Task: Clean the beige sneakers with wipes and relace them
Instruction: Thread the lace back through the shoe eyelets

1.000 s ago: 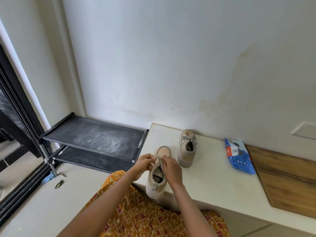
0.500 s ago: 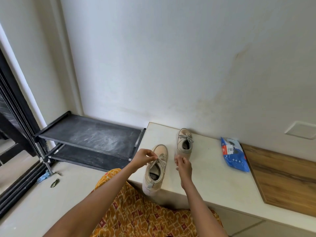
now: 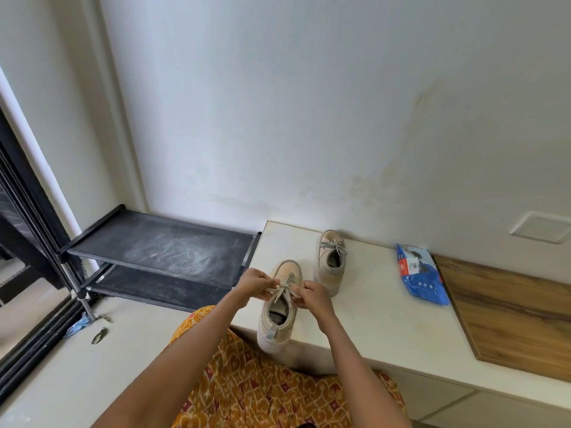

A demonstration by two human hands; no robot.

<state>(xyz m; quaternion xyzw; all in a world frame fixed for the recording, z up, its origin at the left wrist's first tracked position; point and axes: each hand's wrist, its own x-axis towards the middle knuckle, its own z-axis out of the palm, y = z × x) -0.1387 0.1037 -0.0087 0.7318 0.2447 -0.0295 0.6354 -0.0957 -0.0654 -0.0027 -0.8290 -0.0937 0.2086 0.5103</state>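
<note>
I can't see the fingertips of either hand: the left hand (image 3: 254,284) and right hand (image 3: 312,296) curl over the lace (image 3: 285,287). The pack (image 3: 420,274) at 2 o'clock has print too small to read. The board (image 3: 509,316) runs off at 3 o'clock.

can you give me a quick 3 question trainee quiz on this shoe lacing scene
1. True or false: the far beige sneaker by the wall already has its lace tied in a bow.
2. Which is each hand gripping? A) the grey laces of the near beige sneaker B) the blue plastic wipes packet C) the black metal shoe rack
3. Fill in: the near sneaker's heel overhangs the front edge of the white ____.

Key
1. True.
2. A: the left hand and right hand each pinch a lace.
3. Bench.
</note>
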